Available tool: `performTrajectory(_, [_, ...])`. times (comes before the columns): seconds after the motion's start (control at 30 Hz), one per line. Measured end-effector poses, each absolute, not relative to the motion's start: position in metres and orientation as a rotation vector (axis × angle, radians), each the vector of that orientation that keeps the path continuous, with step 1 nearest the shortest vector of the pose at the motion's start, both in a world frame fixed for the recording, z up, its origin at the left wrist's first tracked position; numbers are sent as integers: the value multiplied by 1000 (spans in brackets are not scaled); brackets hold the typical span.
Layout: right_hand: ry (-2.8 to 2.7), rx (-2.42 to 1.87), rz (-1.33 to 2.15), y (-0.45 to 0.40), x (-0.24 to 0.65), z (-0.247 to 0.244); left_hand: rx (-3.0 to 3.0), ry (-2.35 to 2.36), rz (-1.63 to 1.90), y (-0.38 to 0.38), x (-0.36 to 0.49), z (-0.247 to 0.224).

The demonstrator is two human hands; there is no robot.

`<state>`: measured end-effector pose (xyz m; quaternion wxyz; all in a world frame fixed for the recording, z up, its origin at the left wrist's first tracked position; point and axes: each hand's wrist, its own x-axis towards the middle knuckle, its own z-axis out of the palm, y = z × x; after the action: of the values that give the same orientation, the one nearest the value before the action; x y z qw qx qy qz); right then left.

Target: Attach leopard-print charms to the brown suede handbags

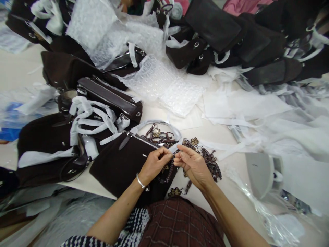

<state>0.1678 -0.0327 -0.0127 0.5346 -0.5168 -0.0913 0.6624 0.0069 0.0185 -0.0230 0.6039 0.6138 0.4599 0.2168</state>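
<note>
A dark brown handbag (123, 164) lies on the table right in front of me. Its handle (146, 123) arches up from the zipped top and is wrapped in white strip material. My left hand (156, 163), with a silver bangle at the wrist, pinches the white wrapping near the handle's right end. Close beside it, my right hand (192, 164) has thumb and forefinger pressed together at the same wrapped end; the fingertips hide exactly what they grip. Under and around both hands lie braided charms (210, 163) with leopard-print flower pieces and metal rings.
More dark bags (48, 147) with white-wrapped straps are piled on the left. Bubble wrap (180, 92) and other dark bags (213, 24) fill the back. White sheets (239, 106) and a grey-white tape dispenser (262, 175) lie on the right. Clear plastic (77, 216) is at lower left.
</note>
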Motion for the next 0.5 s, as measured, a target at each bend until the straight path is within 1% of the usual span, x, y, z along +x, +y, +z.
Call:
performTrajectory(0.2, [-355, -1399, 1616, -34, 175, -16, 1480, 1080, 512, 16, 6, -18])
performTrajectory(0.4, [-704, -1635, 1361, -30, 172, -16, 1601, 1061, 509, 16, 8, -11])
performTrajectory(0.5, [-745, -1657, 1317, -30, 168, -12, 1623, 1073, 480, 15, 9, -9])
